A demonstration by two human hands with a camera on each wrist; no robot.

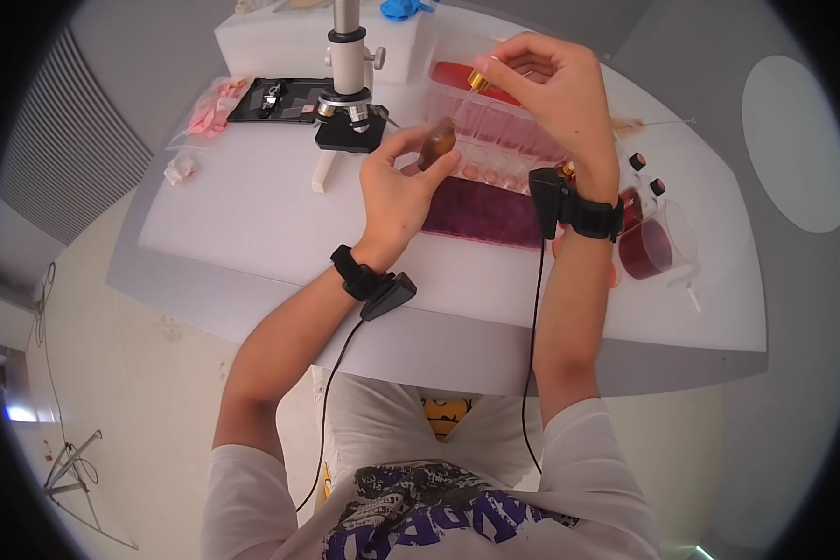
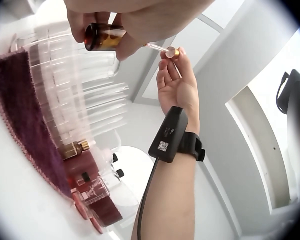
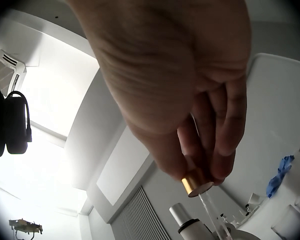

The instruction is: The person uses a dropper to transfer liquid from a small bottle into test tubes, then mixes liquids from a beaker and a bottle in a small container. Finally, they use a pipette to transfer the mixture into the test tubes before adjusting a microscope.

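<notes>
My left hand grips a small amber glass bottle between thumb and fingers, holding it tilted above the table. The right hand is raised higher and farther right, pinching a dropper by its gold-collared top. In the right wrist view the dropper's clear glass tube points downward from the gold collar. Seen from the left wrist, that tube reaches toward the mouth of the amber bottle, where my left fingers hide the neck.
A rack of clear tubes stands behind a dark purple cloth. To the left are a microscope and a black tray. A beaker of red liquid and black-capped bottles stand at the right. A blue glove lies at the back.
</notes>
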